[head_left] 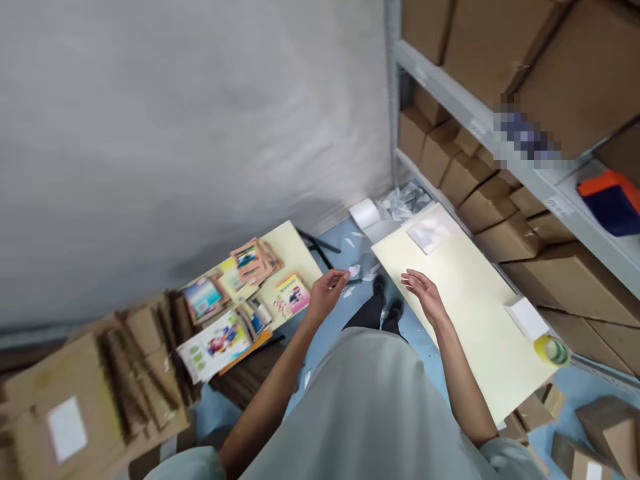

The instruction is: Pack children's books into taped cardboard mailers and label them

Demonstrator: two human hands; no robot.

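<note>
My left hand (327, 291) hangs in the air between two pale yellow tables, its fingers curled loosely with thumb and forefinger close together; nothing shows in them. My right hand (423, 291) hovers over the left edge of the right table (465, 313), fingers spread and empty. On the left table (295, 250) lie several colourful booklets (215, 343) and a stack of cards (253, 260). The right table carries a clear plastic sleeve (433, 230), a white pad (529, 317) and a roll of yellow tape (551, 350).
Metal shelving (480, 120) full of cardboard boxes lines the right side. Flattened cardboard and a labelled box (65, 413) pile up at the left. A white roll (365, 213) and paper scraps lie on the blue floor by the grey wall. My feet (386, 297) stand between the tables.
</note>
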